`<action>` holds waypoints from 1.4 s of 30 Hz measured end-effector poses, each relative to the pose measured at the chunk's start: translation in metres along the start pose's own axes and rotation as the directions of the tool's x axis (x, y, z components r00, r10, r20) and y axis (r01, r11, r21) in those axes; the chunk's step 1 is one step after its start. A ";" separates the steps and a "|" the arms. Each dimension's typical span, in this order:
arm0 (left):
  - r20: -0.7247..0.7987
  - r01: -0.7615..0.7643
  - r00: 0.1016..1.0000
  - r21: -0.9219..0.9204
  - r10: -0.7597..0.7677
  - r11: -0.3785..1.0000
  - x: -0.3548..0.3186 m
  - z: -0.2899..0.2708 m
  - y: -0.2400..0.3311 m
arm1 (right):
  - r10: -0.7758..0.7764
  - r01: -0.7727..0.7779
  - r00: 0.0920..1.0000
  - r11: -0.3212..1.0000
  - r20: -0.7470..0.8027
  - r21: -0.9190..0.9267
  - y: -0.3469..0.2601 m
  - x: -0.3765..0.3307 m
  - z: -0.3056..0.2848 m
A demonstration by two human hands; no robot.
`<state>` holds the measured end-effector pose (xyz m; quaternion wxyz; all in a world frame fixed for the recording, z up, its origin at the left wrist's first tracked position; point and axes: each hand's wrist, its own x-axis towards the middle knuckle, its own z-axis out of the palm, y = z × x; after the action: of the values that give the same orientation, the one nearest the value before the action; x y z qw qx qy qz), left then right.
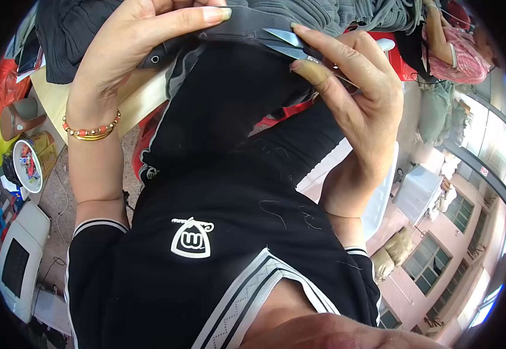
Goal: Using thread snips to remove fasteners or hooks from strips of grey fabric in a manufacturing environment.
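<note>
Workroom clutter filled the edges of the frame: a heap of grey folded fabric (346, 14) across the top, a pale wooden tabletop (139, 99) at the upper left, and a pink building wall with windows (439, 262) at the lower right.

Item, left hand (142, 43): upper left of the frame, fingers closed in a pinch on the edge of a dark grey garment piece (235, 26) at top centre, forefinger laid flat along its top. A beaded bracelet with a gold band (91, 131) sat on the wrist.

Item, right hand (360, 99): upper right of centre, fingers curled around small thread snips (288, 43), thumb pressing the handle. The blades stood slightly parted, tips touching the lower edge of the dark grey garment piece, just beside the left forefinger.

Item, black top with white emblem (192, 238): worn by the person, filling the centre and bottom, trimmed in striped white binding, with loose threads lying on it.

Item, round tin with colourful contents (29, 166): left edge, on the floor.

Item, white machine with a dark screen (17, 262): lower left.

Item, white plastic crate (381, 198): right of centre, behind the right forearm.

Item, another person in a pink striped top (462, 55): upper right corner, well apart from the hands.
</note>
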<state>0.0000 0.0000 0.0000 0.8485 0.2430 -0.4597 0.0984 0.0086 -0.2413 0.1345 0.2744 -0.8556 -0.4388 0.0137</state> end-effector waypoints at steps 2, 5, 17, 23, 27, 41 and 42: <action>0.013 0.014 1.000 -0.010 -0.014 1.000 0.002 0.002 -0.002 | -0.012 0.012 1.000 0.999 0.007 0.034 0.001 0.001 -0.002; -0.006 0.035 0.999 0.005 -0.035 0.999 0.002 0.001 0.004 | -0.043 0.042 0.999 0.998 0.006 0.035 0.000 0.006 0.000; 0.045 0.022 0.999 -0.153 -0.015 0.988 0.002 -0.002 -0.006 | -0.079 0.078 0.996 0.997 0.038 0.015 -0.001 0.008 -0.009; 0.055 0.045 0.998 -0.199 -0.034 0.979 0.001 -0.005 -0.009 | -0.088 0.086 0.996 0.994 0.034 0.065 0.003 0.005 -0.011; 0.037 0.045 0.999 -0.185 -0.038 0.982 0.002 -0.003 -0.010 | -0.095 0.093 0.995 0.992 0.023 0.090 0.006 0.005 -0.010; 0.063 0.072 0.996 -0.248 -0.058 0.966 0.000 -0.007 -0.012 | -0.083 0.078 0.996 0.985 0.027 0.156 0.011 0.004 -0.007; 0.065 0.076 0.996 -0.258 -0.061 0.963 0.007 0.009 0.002 | -0.073 0.068 0.997 0.986 0.024 0.153 0.013 0.003 -0.007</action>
<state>-0.0039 -0.0031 0.0110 0.8625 0.1481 -0.4839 0.0009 0.0218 -0.2486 0.1350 0.3326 -0.8158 -0.4704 0.0498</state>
